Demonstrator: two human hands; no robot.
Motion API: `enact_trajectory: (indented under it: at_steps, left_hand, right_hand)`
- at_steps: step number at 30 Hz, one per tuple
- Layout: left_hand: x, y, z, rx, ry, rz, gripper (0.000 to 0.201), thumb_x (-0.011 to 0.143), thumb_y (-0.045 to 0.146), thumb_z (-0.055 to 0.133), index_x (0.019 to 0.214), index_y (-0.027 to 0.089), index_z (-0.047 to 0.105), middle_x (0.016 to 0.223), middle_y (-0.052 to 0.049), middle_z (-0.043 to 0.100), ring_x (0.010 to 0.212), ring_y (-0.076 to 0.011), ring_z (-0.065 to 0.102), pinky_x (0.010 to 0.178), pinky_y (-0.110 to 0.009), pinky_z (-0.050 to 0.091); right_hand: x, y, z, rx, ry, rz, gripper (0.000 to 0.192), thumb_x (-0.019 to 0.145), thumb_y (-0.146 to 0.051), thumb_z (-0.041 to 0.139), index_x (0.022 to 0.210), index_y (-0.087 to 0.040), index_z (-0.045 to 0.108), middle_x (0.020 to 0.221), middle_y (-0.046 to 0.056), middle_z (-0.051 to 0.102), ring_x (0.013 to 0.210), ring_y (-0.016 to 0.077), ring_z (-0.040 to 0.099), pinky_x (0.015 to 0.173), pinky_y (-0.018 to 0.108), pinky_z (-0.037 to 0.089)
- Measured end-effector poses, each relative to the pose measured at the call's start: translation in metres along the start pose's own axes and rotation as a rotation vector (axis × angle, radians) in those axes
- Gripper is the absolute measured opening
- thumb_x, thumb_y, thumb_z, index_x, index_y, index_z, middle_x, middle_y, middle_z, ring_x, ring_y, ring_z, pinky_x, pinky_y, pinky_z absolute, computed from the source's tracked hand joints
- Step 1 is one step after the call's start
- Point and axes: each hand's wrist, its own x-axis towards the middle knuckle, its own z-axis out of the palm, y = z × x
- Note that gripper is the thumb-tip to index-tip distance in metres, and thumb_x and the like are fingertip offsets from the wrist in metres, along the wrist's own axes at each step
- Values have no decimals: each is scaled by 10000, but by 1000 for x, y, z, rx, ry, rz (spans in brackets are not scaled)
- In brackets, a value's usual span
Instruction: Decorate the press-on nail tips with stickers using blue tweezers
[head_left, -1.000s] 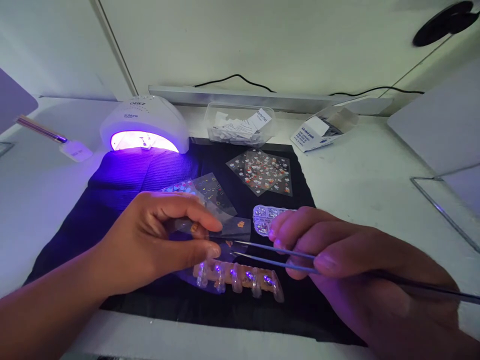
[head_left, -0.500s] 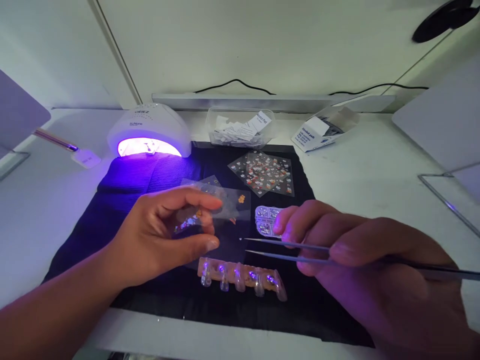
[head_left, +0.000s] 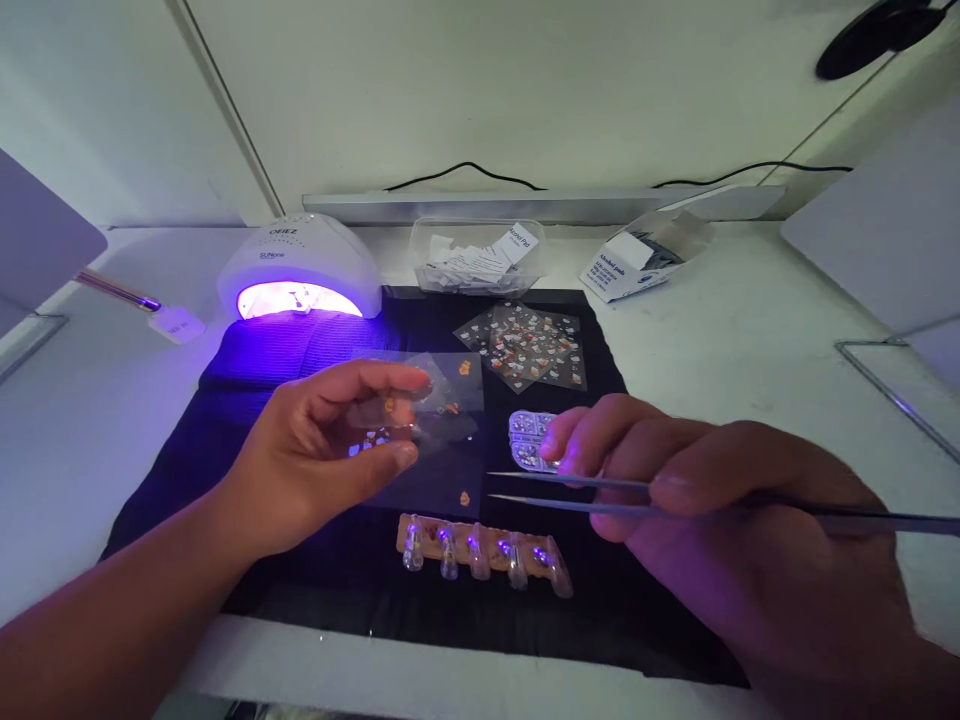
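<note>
In my left hand (head_left: 322, 455) is a clear nail sticker sheet (head_left: 439, 470), pinched between thumb and fingers. A few orange motifs and a tiny white piece show on it. Tweezers (head_left: 570, 480) are in my right hand (head_left: 720, 510), their two tips apart just right of the sheet's edge, with nothing visible between them. Below the tips lies a tan strip (head_left: 461, 540) carrying several glossy clear false nails (head_left: 480, 555). A small compartment case of rhinestones (head_left: 529, 445) sits partly behind my right fingers.
A glowing nail lamp (head_left: 300, 250) stands at the back left of the black mat (head_left: 337, 590). Patterned sticker sheets (head_left: 532, 345) lie near the mat's back edge. Behind are a clear tub of packets (head_left: 476, 260) and an alcohol pad box (head_left: 630, 265).
The sticker sheet in my left hand has tilted and shifted left, showing more of its face. My left hand moved slightly left and up. The tweezers stay nearly in place, tips still apart.
</note>
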Motion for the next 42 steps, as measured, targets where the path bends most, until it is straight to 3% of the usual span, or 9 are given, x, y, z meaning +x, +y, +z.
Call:
enact_trajectory:
  at_steps: [7, 12, 21, 29, 34, 37, 42]
  left_hand:
    - [-1, 1, -3, 14, 28, -9, 456, 712, 2, 764, 1039, 318, 783, 774, 58, 698, 656, -31, 675, 634, -52, 547]
    - [-1, 1, -2, 17, 19, -14, 438, 719, 13, 765, 1039, 311, 780, 772, 56, 683, 634, -25, 650, 586, -39, 526]
    - [-2, 1, -1, 25, 8, -19, 430, 728, 37, 772, 1037, 338, 777, 765, 54, 682, 630, -32, 645, 582, -54, 528]
    - [-4, 5, 3, 29, 6, -51, 354, 715, 37, 772, 913, 329, 807, 742, 47, 709, 633, -42, 632, 577, -65, 515]
    - [4, 3, 7, -24, -85, -100, 262, 715, 24, 758, 867, 231, 811, 724, 4, 707, 614, -68, 631, 553, -105, 521]
    - [6, 2, 8, -78, -80, -85, 308, 765, 54, 740, 1001, 246, 784, 776, 4, 702, 588, -70, 611, 541, -138, 532]
    - [-3, -4, 6, 0, 32, 188, 620, 814, 121, 744, 1350, 377, 567, 1168, -25, 652, 746, -119, 636, 693, -247, 579]
  right_hand:
    - [0, -2, 3, -26, 16, -6, 223, 960, -362, 575, 996, -259, 770, 660, 22, 719, 706, 206, 627, 766, 410, 530]
    - [1, -2, 3, -31, 14, -3, 170, 934, -280, 610, 989, -266, 771, 664, 15, 717, 686, 199, 623, 736, 405, 528]
    - [0, -4, 3, -64, 29, 3, 179, 931, -327, 620, 993, -268, 778, 646, 21, 706, 681, 201, 628, 775, 410, 529]
    - [-3, 0, 14, 61, 35, 28, 212, 962, -344, 574, 1046, -283, 759, 724, 27, 759, 880, 224, 663, 966, 467, 533]
    - [-1, 6, 22, 141, -1, 80, 252, 981, -391, 534, 1070, -292, 748, 762, 34, 768, 904, 223, 684, 894, 447, 553]
    - [0, 9, 21, 150, 35, 95, 252, 968, -396, 548, 1019, -272, 761, 732, 33, 765, 913, 215, 698, 914, 414, 542]
    - [1, 10, 18, 209, 181, 102, 244, 973, -365, 529, 978, -274, 756, 712, 22, 770, 1000, 209, 705, 1011, 438, 525]
